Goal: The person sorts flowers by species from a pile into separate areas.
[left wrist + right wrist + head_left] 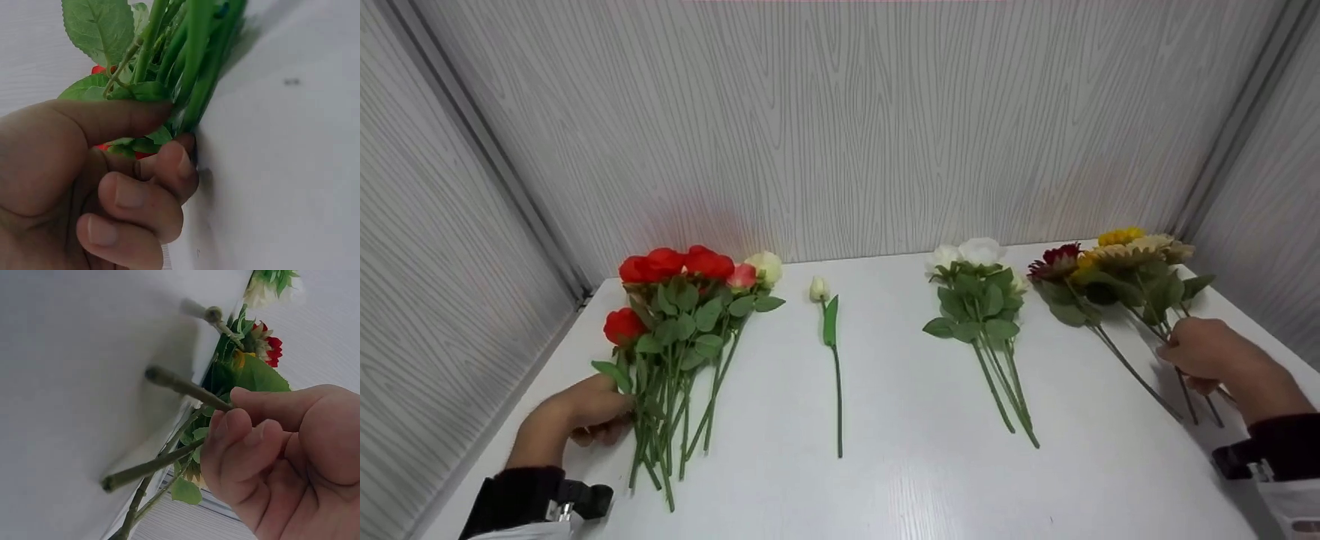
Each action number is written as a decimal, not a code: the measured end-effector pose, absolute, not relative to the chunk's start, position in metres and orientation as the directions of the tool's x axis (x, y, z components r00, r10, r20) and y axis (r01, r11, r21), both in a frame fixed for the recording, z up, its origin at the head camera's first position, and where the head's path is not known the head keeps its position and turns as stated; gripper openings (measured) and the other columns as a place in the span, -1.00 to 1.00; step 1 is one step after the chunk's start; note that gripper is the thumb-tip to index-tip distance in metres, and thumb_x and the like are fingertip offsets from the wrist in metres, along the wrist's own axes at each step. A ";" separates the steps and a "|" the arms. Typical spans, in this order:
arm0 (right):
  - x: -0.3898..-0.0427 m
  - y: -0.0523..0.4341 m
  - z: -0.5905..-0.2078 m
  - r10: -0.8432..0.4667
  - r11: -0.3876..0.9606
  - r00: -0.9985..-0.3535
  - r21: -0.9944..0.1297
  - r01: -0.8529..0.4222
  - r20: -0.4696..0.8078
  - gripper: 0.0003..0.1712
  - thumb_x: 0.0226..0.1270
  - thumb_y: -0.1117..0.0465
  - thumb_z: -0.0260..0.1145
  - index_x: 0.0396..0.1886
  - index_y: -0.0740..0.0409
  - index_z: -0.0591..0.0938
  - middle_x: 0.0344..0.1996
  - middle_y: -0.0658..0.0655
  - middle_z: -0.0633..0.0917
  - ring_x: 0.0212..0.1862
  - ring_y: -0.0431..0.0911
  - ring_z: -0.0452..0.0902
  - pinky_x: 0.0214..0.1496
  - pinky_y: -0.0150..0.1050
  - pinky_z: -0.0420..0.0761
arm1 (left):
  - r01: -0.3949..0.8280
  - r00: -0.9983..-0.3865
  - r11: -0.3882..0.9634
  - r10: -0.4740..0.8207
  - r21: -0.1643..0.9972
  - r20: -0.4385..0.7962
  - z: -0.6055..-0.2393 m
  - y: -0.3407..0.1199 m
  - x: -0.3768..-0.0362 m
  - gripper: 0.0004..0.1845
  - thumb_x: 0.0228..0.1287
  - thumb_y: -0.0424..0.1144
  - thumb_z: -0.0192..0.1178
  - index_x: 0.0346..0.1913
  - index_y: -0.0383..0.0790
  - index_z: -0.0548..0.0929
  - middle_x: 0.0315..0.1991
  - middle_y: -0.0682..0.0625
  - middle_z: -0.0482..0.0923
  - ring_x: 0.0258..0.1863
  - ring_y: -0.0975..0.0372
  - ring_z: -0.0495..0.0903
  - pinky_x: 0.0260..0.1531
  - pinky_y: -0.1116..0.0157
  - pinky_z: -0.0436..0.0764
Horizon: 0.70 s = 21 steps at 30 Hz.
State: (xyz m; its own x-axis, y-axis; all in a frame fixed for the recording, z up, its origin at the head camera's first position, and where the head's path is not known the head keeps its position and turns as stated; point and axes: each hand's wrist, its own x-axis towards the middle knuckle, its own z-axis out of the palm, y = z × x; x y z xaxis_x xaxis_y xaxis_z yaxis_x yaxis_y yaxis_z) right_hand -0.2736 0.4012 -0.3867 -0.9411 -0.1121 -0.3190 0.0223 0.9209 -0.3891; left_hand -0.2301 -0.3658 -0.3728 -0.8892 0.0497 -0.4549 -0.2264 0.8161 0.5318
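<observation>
Fingers (124,119) of left hand (594,405) — pinched on green stems (197,67) below red roses (664,264). Right hand (1211,351): clamped on a stem (185,389) beneath beige flowers (1126,255). All on worktop (900,390) — tulip (830,324) between.

A: The left hand (591,405), seen from here?
B: Near left, angled rightward; thumb extended, remaining fingers curled in a pinching grip.
A: And the right hand (1207,352)?
B: Near right, angled leftward; thumb opposed to bent fingers, likewise pinching. Both forearms (538,442) reach in from the near side.
</observation>
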 end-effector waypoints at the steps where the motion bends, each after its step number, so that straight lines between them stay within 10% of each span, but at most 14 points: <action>1: -0.274 0.400 -0.386 -0.111 0.919 -0.942 -0.394 0.023 -0.315 -0.64 0.36 0.20 0.00 -0.26 0.53 0.45 -0.71 0.07 0.52 -0.63 -0.12 0.52 -0.53 -0.22 0.48 | -0.221 -0.892 0.815 0.054 0.536 -0.448 -0.373 -0.366 -0.230 -0.73 0.19 -0.28 -0.04 -0.66 -0.22 0.40 -0.78 0.05 0.31 -0.79 0.30 0.20 -0.78 0.41 0.18; 21: -0.272 0.389 -0.379 -0.085 0.941 -0.951 -0.337 0.022 -0.297 -0.59 0.32 0.14 0.11 -0.28 0.52 0.38 -0.65 0.14 0.51 -0.67 -0.13 0.50 -0.54 -0.23 0.45 | -0.256 -0.965 0.929 -0.260 0.268 -0.020 -0.343 -0.359 -0.226 -0.45 0.37 -0.07 -0.36 -0.49 -0.40 0.51 -0.48 -0.28 0.49 -0.56 0.05 0.46 -0.66 0.19 0.40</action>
State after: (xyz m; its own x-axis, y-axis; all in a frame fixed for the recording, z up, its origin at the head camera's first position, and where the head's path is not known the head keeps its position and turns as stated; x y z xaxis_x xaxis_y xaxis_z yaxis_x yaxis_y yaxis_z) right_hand -0.2723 0.3893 -0.3793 -0.9510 -0.0847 -0.2975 0.0217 0.9411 -0.3373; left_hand -0.2260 -0.3592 -0.3430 -0.9654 -0.2602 -0.0198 -0.2558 0.9288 0.2681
